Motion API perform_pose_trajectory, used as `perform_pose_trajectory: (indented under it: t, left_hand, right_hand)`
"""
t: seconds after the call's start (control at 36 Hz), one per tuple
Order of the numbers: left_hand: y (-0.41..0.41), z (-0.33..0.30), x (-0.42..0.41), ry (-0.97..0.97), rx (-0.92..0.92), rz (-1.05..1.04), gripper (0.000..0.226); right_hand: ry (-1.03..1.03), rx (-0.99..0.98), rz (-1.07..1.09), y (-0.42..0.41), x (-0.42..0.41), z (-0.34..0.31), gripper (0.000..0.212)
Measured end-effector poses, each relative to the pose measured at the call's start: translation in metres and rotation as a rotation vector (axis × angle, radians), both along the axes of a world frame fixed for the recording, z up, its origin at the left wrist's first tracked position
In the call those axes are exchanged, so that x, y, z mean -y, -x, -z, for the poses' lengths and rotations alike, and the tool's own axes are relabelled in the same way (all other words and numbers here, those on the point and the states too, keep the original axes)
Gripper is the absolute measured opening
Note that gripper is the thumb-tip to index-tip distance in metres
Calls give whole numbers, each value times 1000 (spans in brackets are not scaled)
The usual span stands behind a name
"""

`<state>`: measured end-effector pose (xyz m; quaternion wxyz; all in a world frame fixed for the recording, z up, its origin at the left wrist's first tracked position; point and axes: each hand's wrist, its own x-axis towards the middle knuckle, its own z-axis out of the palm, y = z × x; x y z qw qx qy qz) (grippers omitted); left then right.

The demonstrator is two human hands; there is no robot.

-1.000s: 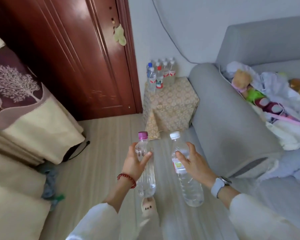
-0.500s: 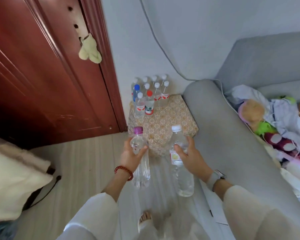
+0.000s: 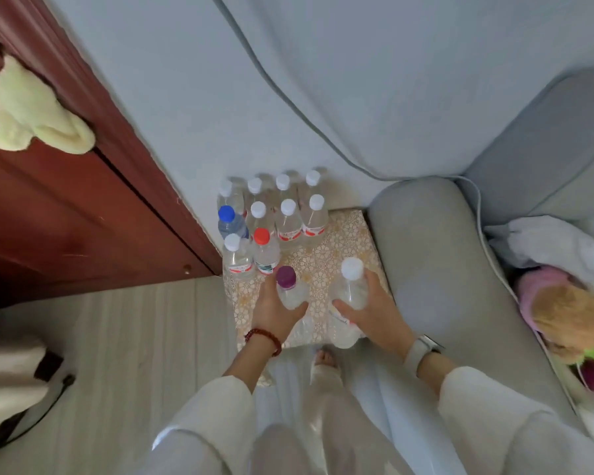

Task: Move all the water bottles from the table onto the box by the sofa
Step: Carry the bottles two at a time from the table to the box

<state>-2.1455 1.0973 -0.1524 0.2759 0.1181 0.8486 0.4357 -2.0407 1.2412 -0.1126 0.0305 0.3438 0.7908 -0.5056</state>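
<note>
Your left hand (image 3: 275, 311) and right hand (image 3: 374, 311) each grip an upright bottle, fingers wrapped, lowering them onto the box (image 3: 350, 241) for standing.

bottles (image 3: 290, 294): clear glossy plastic | box (image 3: 343, 241) under hands: patterned cloth cover | sofa (image 3: 436, 269) right of hands: matt grey fabric | door (image 3: 66, 207): glossy wood
</note>
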Motion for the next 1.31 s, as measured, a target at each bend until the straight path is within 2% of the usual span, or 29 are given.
perform_pose_trajectory:
  t: [0.11,0.22,0.39,0.44,0.56,0.69,0.75,0.86,0.92,1.03,1.14,1.31]
  left_hand:
    - [22,27,-43,36,-45,89,63]
    - [42,51,-73,69,-113,172,63]
    - [69,80,-93,128,-204,247,56]
    - [73,86,-95,150,-210,263,56]
    - [74,91,-94,169,-236,269,57]
    - [71,81,-89,226,-396,306,44]
    - [73,76,-87,270,-488,349,44]
    - [82,70,-86,397,-768,452,47]
    - [87,67,-87,450,-847,480,44]
    - [91,68,-82,509,-937,507,38]
    - [98,64,-77,503,-1023,457,32]
    - [109,67,-79,514,-1037,437,35]
  right_hand:
    - [49,56,-60,31,-43,27,72]
    - [20,80,-231,57,-74,51,69]
    - [-45,26,-404,90,-100,80,52]
    - [-60,10,-425,96,-103,87,47]
    - [-53,40,-407,96,-106,100,58]
    - [-93,12,-376,92,-110,100,64]
    - [-198,4,-357,89,-110,97,58]
    - [-549,1,-415,90,-106,87,43]
    - [-613,52,-454,95,-104,83,41]
    - [-510,71,-492,104,-98,79,37]
    - [-507,41,-539,111,-94,80,33]
    - [-502,-2,-497,130,-89,80,35]
